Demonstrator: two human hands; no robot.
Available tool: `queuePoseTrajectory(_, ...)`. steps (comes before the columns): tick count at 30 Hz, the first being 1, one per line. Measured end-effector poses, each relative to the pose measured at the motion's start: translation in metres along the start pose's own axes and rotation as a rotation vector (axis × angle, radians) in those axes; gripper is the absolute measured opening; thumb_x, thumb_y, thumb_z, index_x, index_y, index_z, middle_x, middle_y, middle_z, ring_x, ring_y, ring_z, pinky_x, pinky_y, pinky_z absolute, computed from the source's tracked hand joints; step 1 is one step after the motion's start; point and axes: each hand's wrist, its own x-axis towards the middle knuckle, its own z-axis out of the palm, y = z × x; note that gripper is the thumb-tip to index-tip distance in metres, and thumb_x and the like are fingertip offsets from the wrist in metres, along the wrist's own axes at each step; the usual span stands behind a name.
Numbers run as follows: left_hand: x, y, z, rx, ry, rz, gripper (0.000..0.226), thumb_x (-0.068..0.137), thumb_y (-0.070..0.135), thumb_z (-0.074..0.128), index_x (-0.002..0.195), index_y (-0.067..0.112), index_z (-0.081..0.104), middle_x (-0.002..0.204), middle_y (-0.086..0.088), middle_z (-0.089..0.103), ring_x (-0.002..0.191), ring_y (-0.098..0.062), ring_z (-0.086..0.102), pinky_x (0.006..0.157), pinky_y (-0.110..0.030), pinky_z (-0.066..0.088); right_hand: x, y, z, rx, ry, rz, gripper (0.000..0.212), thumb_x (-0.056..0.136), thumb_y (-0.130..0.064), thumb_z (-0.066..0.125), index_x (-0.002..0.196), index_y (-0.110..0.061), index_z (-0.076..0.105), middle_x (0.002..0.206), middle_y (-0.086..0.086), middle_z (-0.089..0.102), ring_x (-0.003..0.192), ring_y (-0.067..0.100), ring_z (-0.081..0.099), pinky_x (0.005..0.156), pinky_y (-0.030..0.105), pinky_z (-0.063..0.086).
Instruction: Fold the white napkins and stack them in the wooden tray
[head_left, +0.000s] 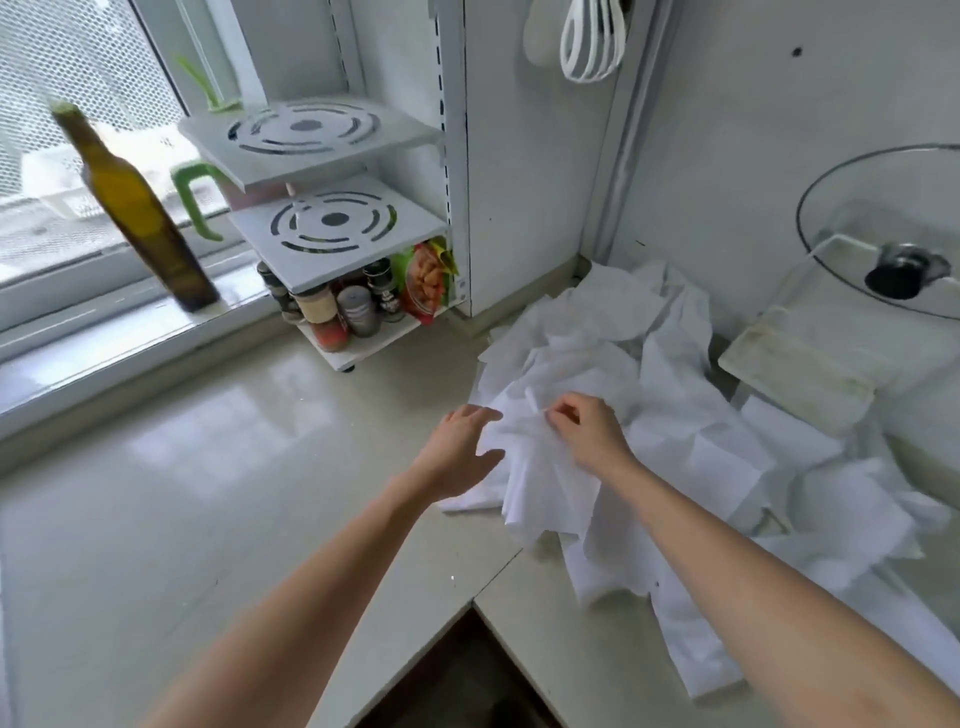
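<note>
The counter (218, 467) meets the wall in its far right corner, where a loose heap of white napkins (649, 415) spreads from the corner toward the near edge, none of them visibly folded or stacked. Behind the heap on the right stands a pale, worn tray (795, 374), possibly the wooden tray, though I cannot tell; nothing lies stacked on it. At the far edge by the window are a tiered spice rack (332, 223) and an olive oil bottle (135, 208). One crumpled napkin (535, 483) hangs lifted at the heap's left edge. My right hand (587, 423) pinches its top with curled fingers; my left hand (462, 447), fingers straight and spread, touches its left side. I judge the task barely begun: the first napkin is only being separated, and all folding and stacking remains.
</note>
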Motion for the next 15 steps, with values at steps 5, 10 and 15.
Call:
queuePoseTrajectory(5,0.010,0.013,-0.045,-0.567,-0.031,-0.013,0.053,0.089,0.036,0.065,0.139,0.030,0.046,0.145,0.012,0.042,0.131,-0.003,0.037,0.111,-0.027,0.030,0.019,-0.058,-0.041,0.419,0.089,-0.098,0.017,0.094,-0.013,0.056,0.084,-0.001,0.060,0.072,0.006,0.058,0.061,0.010,0.050,0.056,0.012,0.039)
queuePoseTrajectory(10,0.017,0.040,-0.082,-0.692,0.170,0.124,0.062,0.086,0.029,0.069,0.140,0.030,0.039,0.129,0.030,0.040,0.108,0.023,0.039,0.088,0.002,0.029,0.029,-0.107,-0.083,0.512,0.036,-0.221,0.017,0.093,-0.020,0.060,0.079,-0.010,0.061,0.070,0.004,0.057,0.063,0.013,0.048,0.060,0.024,0.037)
queuePoseTrajectory(15,0.022,0.057,-0.119,-0.776,0.201,0.267,0.029,0.086,0.036,0.068,0.115,0.030,0.065,0.115,0.011,0.068,0.109,-0.001,0.061,0.092,-0.020,0.046,0.026,-0.146,-0.108,0.437,-0.060,-0.323,0.017,0.092,-0.019,0.062,0.076,-0.014,0.064,0.073,0.008,0.058,0.065,0.015,0.049,0.061,0.027,0.038)
